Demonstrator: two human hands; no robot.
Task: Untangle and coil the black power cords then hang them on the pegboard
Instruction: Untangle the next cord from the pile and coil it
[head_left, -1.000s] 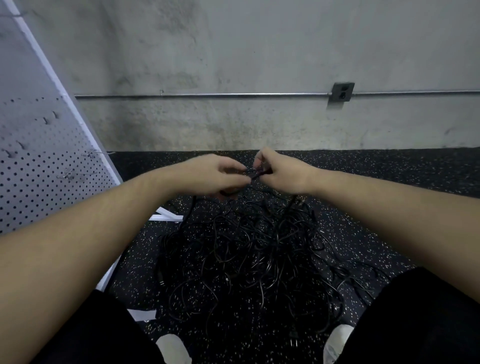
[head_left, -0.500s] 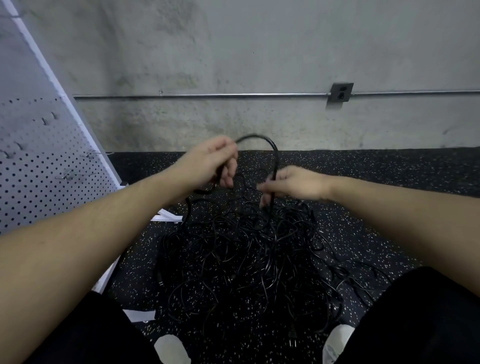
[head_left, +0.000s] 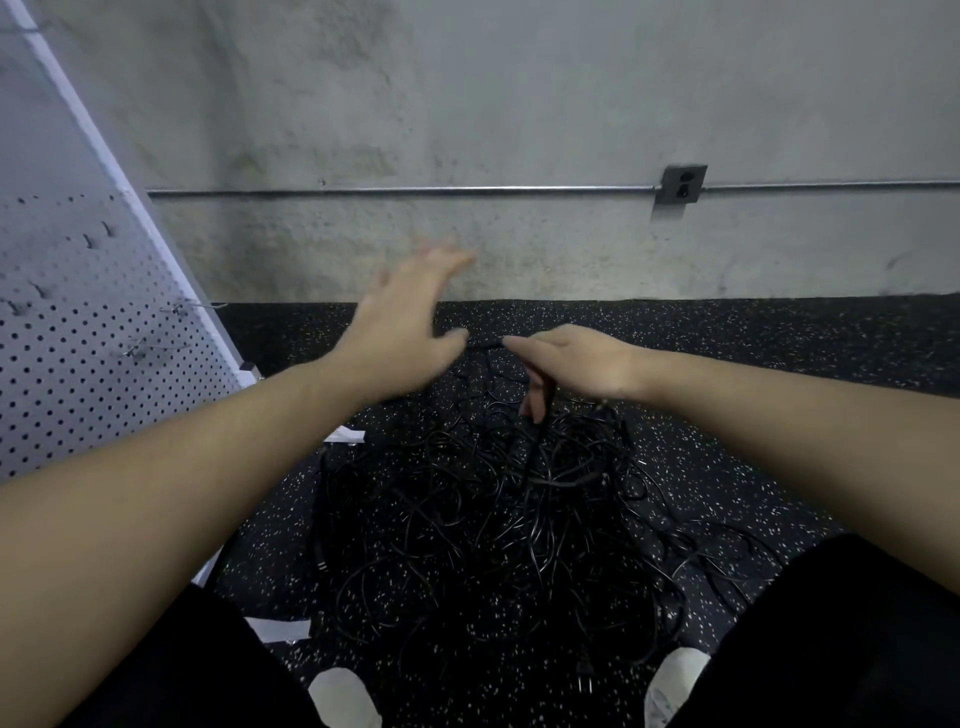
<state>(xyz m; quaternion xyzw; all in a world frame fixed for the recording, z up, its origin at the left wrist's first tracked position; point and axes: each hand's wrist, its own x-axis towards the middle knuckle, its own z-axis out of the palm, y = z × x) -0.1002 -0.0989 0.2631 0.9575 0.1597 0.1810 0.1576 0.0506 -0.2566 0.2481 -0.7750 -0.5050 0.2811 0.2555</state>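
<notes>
A big messy pile of thin black power cords (head_left: 483, 525) lies on the black speckled floor (head_left: 753, 338). Left of the pile leans the white pegboard (head_left: 78, 364). Above the pile, the right hand (head_left: 576, 364) grips one cord; the blurry left hand (head_left: 405, 332) spreads its fingers (head_left: 447, 260) wide.

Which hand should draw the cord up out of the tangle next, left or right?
Right, probably. The right hand already grips a black cord running down into the tangled pile. The left hand is blurred, fingers spread, raised above the pile and apparently holding nothing.
</notes>
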